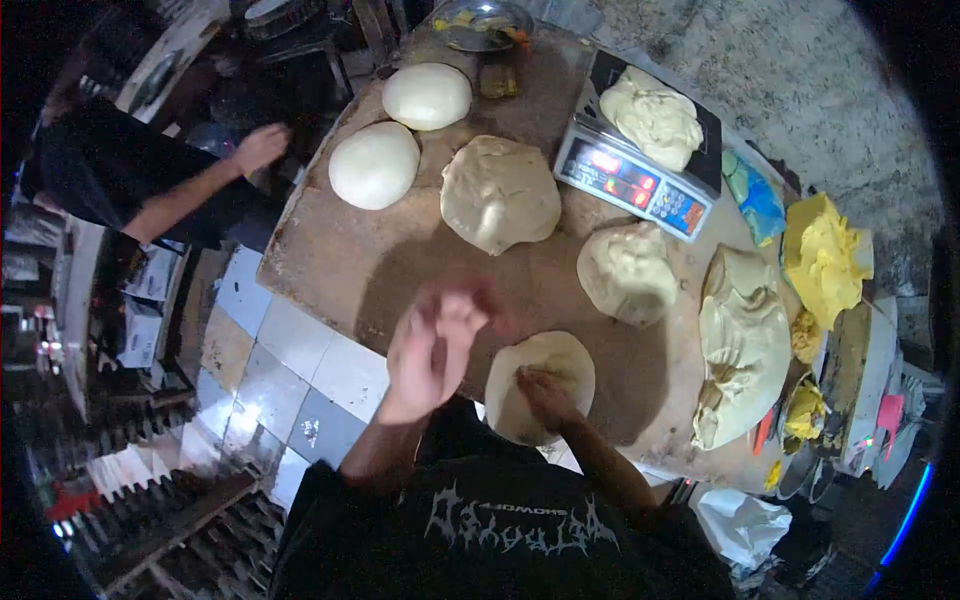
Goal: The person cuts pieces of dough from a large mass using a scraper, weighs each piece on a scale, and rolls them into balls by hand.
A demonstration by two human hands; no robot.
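Observation:
My right hand presses into a round piece of dough at the table's front edge, its fingers bunched at the dough's middle. Raised to the left of that dough, my left hand is blurred by motion, and its fingers are smeared. Beyond my hands lie a flattened dough piece and another dimpled one. Two smooth dough balls sit at the back left. A scale with lit red digits bears a lump of dough.
A large dough mass lies on the right of the brown table. Near it are a yellow block and a blue-green bag. A metal bowl stands at the back. At left, another person's hand is apart from mine.

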